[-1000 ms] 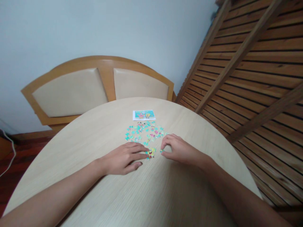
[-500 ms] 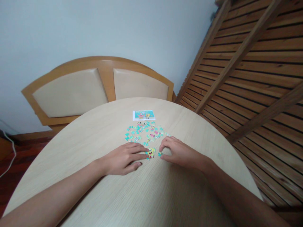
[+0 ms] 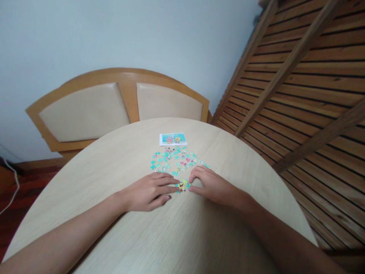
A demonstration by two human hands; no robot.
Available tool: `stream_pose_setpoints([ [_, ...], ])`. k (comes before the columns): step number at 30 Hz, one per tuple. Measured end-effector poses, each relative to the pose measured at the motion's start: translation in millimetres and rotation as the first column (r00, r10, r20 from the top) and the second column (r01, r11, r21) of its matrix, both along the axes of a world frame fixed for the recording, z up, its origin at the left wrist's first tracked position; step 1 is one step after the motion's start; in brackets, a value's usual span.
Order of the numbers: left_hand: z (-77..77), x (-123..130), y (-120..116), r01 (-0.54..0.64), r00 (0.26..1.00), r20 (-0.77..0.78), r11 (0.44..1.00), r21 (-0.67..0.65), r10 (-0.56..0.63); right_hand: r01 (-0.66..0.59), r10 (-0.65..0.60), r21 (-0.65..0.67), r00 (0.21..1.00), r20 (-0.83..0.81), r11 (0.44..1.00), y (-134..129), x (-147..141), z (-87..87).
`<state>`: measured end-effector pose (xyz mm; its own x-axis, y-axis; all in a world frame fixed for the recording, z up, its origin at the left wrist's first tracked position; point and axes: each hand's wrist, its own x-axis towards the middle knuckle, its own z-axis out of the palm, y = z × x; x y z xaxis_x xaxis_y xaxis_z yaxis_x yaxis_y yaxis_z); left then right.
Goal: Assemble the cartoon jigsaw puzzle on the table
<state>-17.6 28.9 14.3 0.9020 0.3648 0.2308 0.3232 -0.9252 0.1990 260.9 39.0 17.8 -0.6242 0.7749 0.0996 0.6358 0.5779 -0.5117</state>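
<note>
Flat on the table, a small joined patch of jigsaw puzzle (image 3: 182, 185) shows a yellow cartoon face. My left hand (image 3: 151, 191) lies with its fingers stretched out, two fingertips touching the patch's left edge. At the right edge, my right hand (image 3: 209, 184) pinches a teal and yellow puzzle piece (image 3: 189, 185) between thumb and forefinger. That piece touches or nearly touches the patch; the exact fit is too small to tell. Just beyond both hands lie several loose puzzle pieces (image 3: 168, 158), mostly teal with some pink and yellow.
A picture card (image 3: 173, 139) of two cartoon figures lies behind the loose pieces on the round wooden table (image 3: 128, 236). A padded headboard-like panel (image 3: 85, 110) stands past the far edge. Wooden slats (image 3: 308, 95) lean at the right, and a white cable (image 3: 14, 186) hangs at left.
My right hand has moved slightly left, bringing the pinched puzzle piece up against the right side of the patch. My left hand has stayed in place.
</note>
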Motion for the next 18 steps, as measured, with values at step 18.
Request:
stream_pose_setpoints([
  [18, -1.3, -0.7, 0.2, -0.01, 1.0, -0.005, 1.0, 0.001, 0.01, 0.007, -0.008, 0.04, 1.0, 0.029, 0.999, -1.0, -3.4, -0.4],
])
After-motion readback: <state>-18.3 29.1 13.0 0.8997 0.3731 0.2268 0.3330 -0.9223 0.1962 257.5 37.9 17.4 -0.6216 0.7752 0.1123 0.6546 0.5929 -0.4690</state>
